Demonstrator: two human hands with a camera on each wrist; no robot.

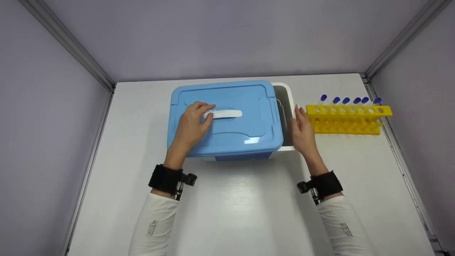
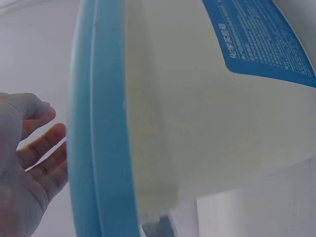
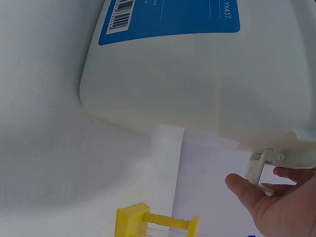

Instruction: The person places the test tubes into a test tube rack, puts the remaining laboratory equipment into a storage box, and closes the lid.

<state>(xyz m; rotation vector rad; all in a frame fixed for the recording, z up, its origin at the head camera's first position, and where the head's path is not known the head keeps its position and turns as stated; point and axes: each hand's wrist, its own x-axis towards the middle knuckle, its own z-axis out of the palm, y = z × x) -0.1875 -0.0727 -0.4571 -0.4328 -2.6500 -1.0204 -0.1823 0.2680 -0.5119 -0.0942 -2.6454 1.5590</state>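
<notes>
A blue lid [image 1: 231,92] covers most of a white storage box [image 1: 285,148], shifted left so a strip of the inside shows at the right. My left hand [image 1: 192,124] pinches the left end of the lid's white handle [image 1: 229,113], thumb on the near side and fingers on the far side. In the left wrist view this hand [image 2: 24,163] curls above the lid's edge [image 2: 106,123], the handle hidden. Against the box's right side, my right hand [image 1: 303,131] holds the white side latch [image 3: 257,167] between thumb and fingers.
A yellow test tube rack [image 1: 348,111] stands just right of the box, holding several tubes with purple caps [image 1: 346,100]. Blue labels [image 3: 173,17] are on the box's front. Grey walls [image 1: 227,39] border the white table [image 1: 241,206] at the back and sides.
</notes>
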